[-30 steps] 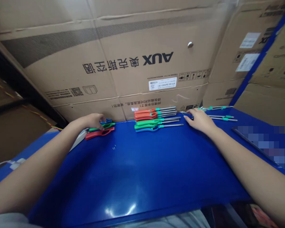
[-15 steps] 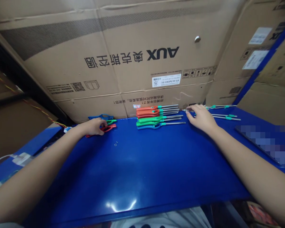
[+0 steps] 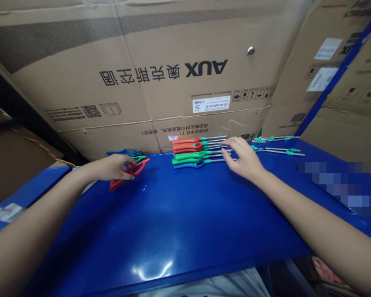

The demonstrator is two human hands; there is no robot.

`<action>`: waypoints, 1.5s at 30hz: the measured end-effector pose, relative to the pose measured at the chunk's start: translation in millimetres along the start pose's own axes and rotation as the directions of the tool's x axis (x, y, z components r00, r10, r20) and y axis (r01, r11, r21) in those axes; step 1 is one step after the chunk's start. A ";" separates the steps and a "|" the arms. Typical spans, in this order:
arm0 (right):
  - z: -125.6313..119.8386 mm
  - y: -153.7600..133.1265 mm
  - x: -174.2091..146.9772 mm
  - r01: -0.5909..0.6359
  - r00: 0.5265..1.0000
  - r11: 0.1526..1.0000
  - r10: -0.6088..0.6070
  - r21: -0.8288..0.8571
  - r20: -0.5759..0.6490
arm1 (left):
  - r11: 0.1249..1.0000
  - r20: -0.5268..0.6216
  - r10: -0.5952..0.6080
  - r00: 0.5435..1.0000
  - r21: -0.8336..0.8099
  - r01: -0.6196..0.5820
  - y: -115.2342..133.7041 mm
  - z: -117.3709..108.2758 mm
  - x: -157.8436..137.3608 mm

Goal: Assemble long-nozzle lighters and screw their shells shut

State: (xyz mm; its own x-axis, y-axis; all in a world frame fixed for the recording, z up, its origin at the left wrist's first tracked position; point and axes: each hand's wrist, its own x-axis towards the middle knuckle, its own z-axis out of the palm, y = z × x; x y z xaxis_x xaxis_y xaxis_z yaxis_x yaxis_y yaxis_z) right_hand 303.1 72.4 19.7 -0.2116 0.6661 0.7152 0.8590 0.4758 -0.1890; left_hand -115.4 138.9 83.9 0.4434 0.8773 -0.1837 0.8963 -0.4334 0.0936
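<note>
My left hand (image 3: 114, 168) is closed around a red lighter handle (image 3: 139, 168), raised a little off the blue table and tilted. Beside it lie a blue handle (image 3: 126, 152) and a green handle (image 3: 139, 159), partly hidden by the hand. At the middle a row of long-nosed lighters lies side by side: orange (image 3: 185, 147), green (image 3: 188, 156) and blue (image 3: 190, 165), their metal tubes pointing right. Over the tube ends is my right hand (image 3: 244, 161), thumb and fingers apart, with nothing visible in it. To its right lie loose metal tubes with green collars (image 3: 286, 151).
A large cardboard sheet (image 3: 160, 41) stands upright along the back edge of the blue table (image 3: 173, 222). Several tiny thin pieces (image 3: 144, 188) lie near my left hand. A blurred-out dark flat object (image 3: 334, 185) is at the right. A white plug (image 3: 9, 212) sits at the left.
My left hand has lifted the red handle and tilted it. My right hand has moved left from the loose tubes to the lighters' tube ends. The view has shifted slightly.
</note>
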 end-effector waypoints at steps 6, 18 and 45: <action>13.7 -55.9 -15.4 0.401 0.889 0.845 -0.452 0.354 0.072 | 0.938 -0.065 0.326 0.943 -0.106 -0.331 101.3 30.8 -21.2; 16.5 -48.7 -22.8 0.310 0.735 0.880 -0.462 0.360 0.496 | 0.884 -0.278 0.292 0.915 -0.288 -0.369 130.4 87.7 -27.0; 9.0 -39.6 -16.8 -0.190 0.676 0.817 -0.293 0.545 0.676 | 0.811 -0.464 0.136 0.875 -0.456 -0.367 113.0 113.4 -20.2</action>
State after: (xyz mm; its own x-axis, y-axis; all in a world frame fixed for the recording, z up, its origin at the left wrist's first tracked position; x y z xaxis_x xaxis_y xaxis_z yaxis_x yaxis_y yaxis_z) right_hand 268.5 47.5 9.1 -0.7103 0.6989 0.0841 0.4878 0.5748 -0.6570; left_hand -22.8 48.8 -12.8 0.5086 0.8047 0.3061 0.5625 -0.5797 0.5895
